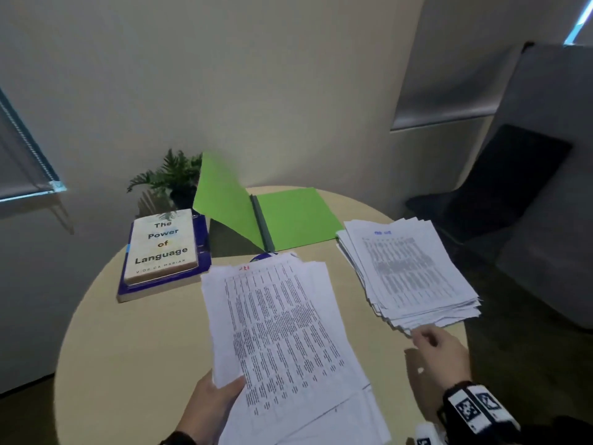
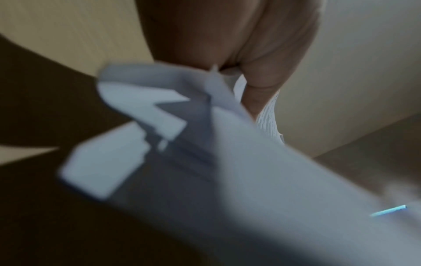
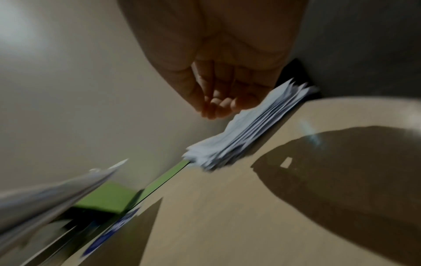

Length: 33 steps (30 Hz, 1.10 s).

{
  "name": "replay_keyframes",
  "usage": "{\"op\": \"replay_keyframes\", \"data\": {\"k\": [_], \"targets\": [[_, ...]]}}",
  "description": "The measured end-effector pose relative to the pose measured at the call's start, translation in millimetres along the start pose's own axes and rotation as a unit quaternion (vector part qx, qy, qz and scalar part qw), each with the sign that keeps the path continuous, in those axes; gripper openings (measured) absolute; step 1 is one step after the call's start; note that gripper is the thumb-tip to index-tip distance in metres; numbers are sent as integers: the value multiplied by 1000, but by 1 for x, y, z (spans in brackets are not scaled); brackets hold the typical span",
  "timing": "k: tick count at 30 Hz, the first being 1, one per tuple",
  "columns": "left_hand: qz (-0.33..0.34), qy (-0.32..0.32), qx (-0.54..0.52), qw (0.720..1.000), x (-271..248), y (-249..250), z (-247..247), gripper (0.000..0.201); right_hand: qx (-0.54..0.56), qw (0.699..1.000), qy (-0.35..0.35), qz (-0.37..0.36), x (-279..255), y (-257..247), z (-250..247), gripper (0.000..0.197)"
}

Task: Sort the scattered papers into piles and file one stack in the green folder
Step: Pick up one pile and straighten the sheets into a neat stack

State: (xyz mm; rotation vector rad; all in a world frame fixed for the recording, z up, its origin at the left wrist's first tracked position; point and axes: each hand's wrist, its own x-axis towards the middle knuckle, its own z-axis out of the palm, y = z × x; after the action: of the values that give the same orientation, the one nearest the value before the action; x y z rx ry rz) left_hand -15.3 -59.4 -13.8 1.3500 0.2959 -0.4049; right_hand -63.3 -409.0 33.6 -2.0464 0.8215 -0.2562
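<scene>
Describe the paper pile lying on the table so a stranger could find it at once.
Start at the round beige table and find the open green folder at its far side. Just right of the folder, at the table's right edge, lies the paper pile. Unlike the sheaf of papers in the left hand, nothing holds it, and its top sheet has a blue heading.

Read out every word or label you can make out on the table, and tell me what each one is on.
"The Power of Language": cover of the top book.
"V... MARIAN": author line on that cover, partly blurred.
Blue heading on the right paper pile: unreadable.
Red mark and printed columns on the papers held by the left hand: too small to read.
Purple book underneath: blurred print.
Green folder: no text.
</scene>
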Motion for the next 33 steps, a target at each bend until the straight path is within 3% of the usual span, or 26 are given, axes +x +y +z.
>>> {"op": "replay_keyframes", "data": {"k": [2, 4, 7, 10, 16, 19, 21, 24, 26, 28, 33], "targets": [[5, -12, 21, 1000, 4, 5, 25, 38, -19, 999, 41, 22, 33, 12, -27, 17], [5, -27, 22, 999, 11, 11, 59, 28, -31, 996, 71, 43, 66, 24, -55, 14], [-7, -24, 15, 1000, 34, 23, 113, 31, -25, 994, 80, 68, 113, 42, -86, 13], [-12, -25, 13, 1000, 55, 31, 165, 44, -2, 995, 49, 89, 148, 51, -108, 16], [-7, -37, 43, 998, 95, 53, 265, 40, 45, 997, -47, 39, 214, 50, -118, 12], [-6, -14, 83, 996, 117, 55, 303, 38, 54, 994, -93, 33, 235, 47, -112, 22], [-9, 39, 139, 989, 129, 51, 318, 30, 63, 988, -134, 52, 244, 44, -108, 42], [-42, 78, 264, 960, 154, 37, 326, 37, 57, 979, -179, 83, 262, 40, -100, 65], [-54, 84, 289, 952, 163, 27, 332, 34, 36, 973, -209, 92, 272, 42, -94, 63], [-50, 94, 288, 952, 170, 21, 340, 28, 39, 966, -235, 97, 275, 45, -84, 49], [-70, 112, 226, 965, 180, 17, 354, 26, 26, 970, -228, 85, 273, 65, -59, 44]]}}
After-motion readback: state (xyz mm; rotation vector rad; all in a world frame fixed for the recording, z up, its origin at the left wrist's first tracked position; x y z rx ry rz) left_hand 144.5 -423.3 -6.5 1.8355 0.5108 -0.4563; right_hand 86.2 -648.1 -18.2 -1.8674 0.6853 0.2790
